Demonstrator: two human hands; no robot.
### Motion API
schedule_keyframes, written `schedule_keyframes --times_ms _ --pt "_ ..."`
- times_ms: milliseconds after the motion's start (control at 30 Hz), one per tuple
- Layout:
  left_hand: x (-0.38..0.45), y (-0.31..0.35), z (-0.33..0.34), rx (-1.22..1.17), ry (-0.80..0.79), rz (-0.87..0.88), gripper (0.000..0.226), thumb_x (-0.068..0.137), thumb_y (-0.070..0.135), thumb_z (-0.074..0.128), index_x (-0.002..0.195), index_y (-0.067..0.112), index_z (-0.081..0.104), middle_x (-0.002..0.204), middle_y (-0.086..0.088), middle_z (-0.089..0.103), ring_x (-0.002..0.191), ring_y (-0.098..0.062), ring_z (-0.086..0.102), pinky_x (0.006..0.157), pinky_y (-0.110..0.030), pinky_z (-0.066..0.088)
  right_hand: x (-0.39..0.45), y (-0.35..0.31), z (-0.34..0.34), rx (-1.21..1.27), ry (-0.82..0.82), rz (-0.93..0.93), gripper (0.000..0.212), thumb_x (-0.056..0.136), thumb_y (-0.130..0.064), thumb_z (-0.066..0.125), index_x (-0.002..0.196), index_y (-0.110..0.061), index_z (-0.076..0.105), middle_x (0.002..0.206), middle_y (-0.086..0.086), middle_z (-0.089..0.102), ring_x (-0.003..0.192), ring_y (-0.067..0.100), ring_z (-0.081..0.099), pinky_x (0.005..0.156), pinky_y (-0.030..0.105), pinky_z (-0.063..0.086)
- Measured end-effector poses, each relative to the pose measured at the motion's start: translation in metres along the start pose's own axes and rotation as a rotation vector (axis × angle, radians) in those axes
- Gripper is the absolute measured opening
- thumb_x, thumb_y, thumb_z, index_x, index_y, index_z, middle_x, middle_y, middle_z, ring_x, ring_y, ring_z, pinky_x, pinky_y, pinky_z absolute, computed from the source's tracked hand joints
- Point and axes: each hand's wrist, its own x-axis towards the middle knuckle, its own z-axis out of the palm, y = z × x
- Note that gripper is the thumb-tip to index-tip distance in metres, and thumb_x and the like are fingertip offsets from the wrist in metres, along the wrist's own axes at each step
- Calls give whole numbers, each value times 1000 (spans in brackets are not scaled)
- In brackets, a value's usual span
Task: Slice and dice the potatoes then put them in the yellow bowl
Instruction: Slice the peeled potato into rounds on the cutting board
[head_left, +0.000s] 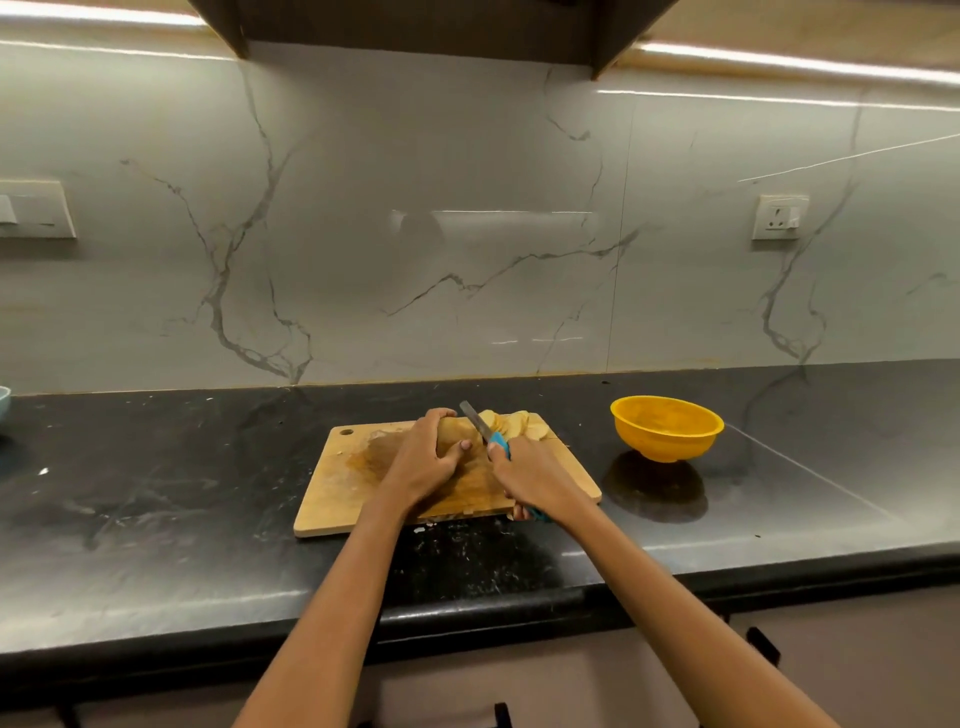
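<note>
Two hands on the cutting board (343, 488), head view only. Left hand (423, 460) is curled over the potato (457, 434), fingers wrapped on top, thumb against its near side, pinning it to the board. Right hand (535, 480) is clamped round the blue handle of the knife (480, 423); the blade angles up and away from the hand, set against the right end of the potato. Cut slices (511, 423) lie in a loose pile at the board's far right corner, just beside the blade, touching each other. Board is wooden, hole at its far left corner, lying flat on the black table (182, 493) near the front edge, roughly mid-table. Board centre is stained darker brown. Yellow bowl (666, 427) sits upright on the table right of the board, apart from it, closer to the back wall; can't tell whether anything is in it from this angle. Rim of a pale blue dish (4, 402) shows at the table's far left edge. Marble backsplash (467, 234) behind, with a socket (780, 216) on the right and a switch plate (36, 209) on the left.
</note>
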Motion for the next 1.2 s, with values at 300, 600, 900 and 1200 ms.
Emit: schedule_keyframes --times_ms 300,600,900,1200 --pt "5 -2 -4 136 -21 -6 44 93 29 54 130 14 35 131 -10 43 115 -21 45 97 -28 36 -22 -12 -4 67 -67 56 37 103 -29 29 74 -15 47 65 3 55 51 12 53 59 26 50" --pt "1 -4 -5 75 -33 -24 40 97 26 47 131 12 31 129 -11 46 111 -21 47 93 -27 37 -27 -27 -6 30 -117 90 37 104 -23 28 71 -14 41 61 0 49 50 8 48 49 16 40" --pt "0 -6 -1 45 18 -6 38 97 23 47 129 8 32 124 -14 47 100 -15 42 88 -26 35 -14 -42 -5 -42 -203 93 34 102 -16 32 94 4 57 65 5 53 58 22 61 49 22 44" --pt "-3 -5 -1 44 18 22 35 96 22 46 126 8 34 123 -13 47 102 -16 42 89 -27 34 10 -45 1 -142 -272 174 25 101 -16 32 98 -2 52 67 7 53 52 14 51 47 19 41"
